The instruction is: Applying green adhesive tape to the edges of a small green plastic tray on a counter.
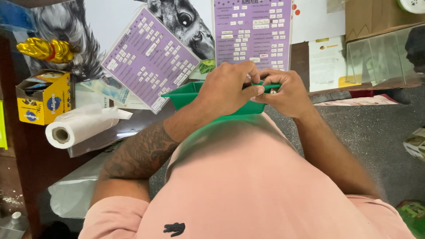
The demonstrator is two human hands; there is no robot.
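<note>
**Both hands busy at the rim of a green tray**

Head view, looking straight down the person's chest. A green plastic tray (188, 95) is held against the belly, above the counter edge, its left corner jutting out past the forearm. The left hand (228, 84) curls over the tray's near rim, fingers folded down, thumb pressed toward the other hand. The right hand (287, 90) meets it from the other side, fingertips pinched tight around something small and pale at the rim. It may be a label or a sticker; the hands cover most of it, so I cannot say for sure. Both grips look closed and close-set, knuckles nearly touching.

Judged from this, the step in hand is fine finger work on that small piece at the tray's edge, peeling or pressing. What follows would call for a steady tray and a careful pinch, not force.

Around it: a roll of thin plastic bags (79, 126) lies on the dark counter (26, 155) to the left, well apart from the tray. Beyond it stands a yellow carton (44, 97), open at the top, with a gold foil balloon piece (44, 49) above. Two purple laminated charts (150, 57) lie just past the hands. A clear acrylic stand (380, 55) sits at far right.
</note>
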